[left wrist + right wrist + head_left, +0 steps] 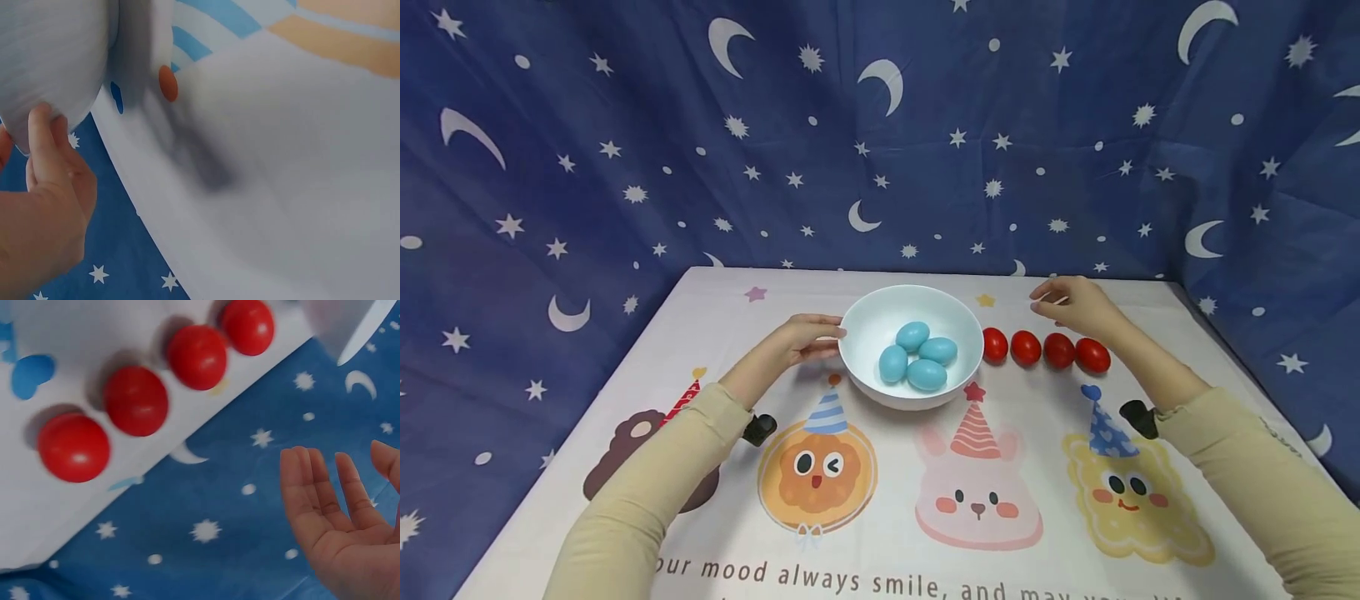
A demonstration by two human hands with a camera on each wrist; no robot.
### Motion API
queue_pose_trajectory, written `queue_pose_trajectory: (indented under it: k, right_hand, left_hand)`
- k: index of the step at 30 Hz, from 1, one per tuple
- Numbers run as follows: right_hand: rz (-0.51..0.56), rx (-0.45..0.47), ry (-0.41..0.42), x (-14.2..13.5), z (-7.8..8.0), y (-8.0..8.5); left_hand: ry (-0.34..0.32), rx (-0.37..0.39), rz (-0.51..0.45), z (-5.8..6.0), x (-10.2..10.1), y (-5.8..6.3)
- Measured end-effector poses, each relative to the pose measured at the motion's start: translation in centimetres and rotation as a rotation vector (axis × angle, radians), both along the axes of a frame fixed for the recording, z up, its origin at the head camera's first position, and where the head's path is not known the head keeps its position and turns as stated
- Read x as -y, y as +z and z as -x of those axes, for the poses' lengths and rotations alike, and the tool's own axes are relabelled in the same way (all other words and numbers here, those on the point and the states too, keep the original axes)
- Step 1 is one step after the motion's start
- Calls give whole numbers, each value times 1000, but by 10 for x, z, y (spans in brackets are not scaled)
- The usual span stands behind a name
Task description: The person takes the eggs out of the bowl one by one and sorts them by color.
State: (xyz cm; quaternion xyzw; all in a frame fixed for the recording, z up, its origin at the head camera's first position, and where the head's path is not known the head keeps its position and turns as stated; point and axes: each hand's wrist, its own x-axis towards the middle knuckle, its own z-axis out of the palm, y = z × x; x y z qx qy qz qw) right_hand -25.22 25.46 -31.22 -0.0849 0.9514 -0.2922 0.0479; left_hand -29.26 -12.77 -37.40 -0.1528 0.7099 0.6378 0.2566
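A white bowl [912,402] stands on the table with several light blue eggs [927,375] inside. My left hand [801,337] holds the bowl at its left rim; in the left wrist view, the fingers [42,147] press on its outer wall and the thumb shows only in part. To the right of the bowl, several smooth red eggs [1026,348] lie in a row. Above and behind this row hovers my right hand [1078,304], with nothing in it. The right wrist view shows its fingers [306,487] loosely extended, apart from the red eggs [136,401].
A white tablecloth [880,483] printed with cartoon faces and lettering covers the table. Behind and along the sides hangs a dark blue curtain [820,167] with moons and stars. A dark strap-on piece [1138,418] sits at the right wrist, another [760,429] at the left.
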Motion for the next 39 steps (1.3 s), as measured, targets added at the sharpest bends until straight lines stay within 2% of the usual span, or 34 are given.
queue_pose_trajectory:
  k: [5,10,15,19,24,30,39]
  right_hand:
    - [-8,-20,60,25,-3,5]
    - [-49,-14,121,44,-11,6]
    - [-73,-6,193,60,-16,14]
    - [-73,30,259,75,-13,18]
    - [-118,90,323,86,-10,21]
    - [-144,127,396,97,-4,18]
    - [-123,222,426,120,0,7]
  left_hand:
    - [-12,-36,21,-1,0,2]
    - [14,-42,30,-5,-5,-1]
    - [45,-41,36,-9,-6,-4]
    - [54,-37,22,-9,-1,-4]
    - [19,-32,-21,-7,-3,-1]
    - [-18,-50,-40,-9,-3,-1]
    - [0,-49,-54,-8,0,-2]
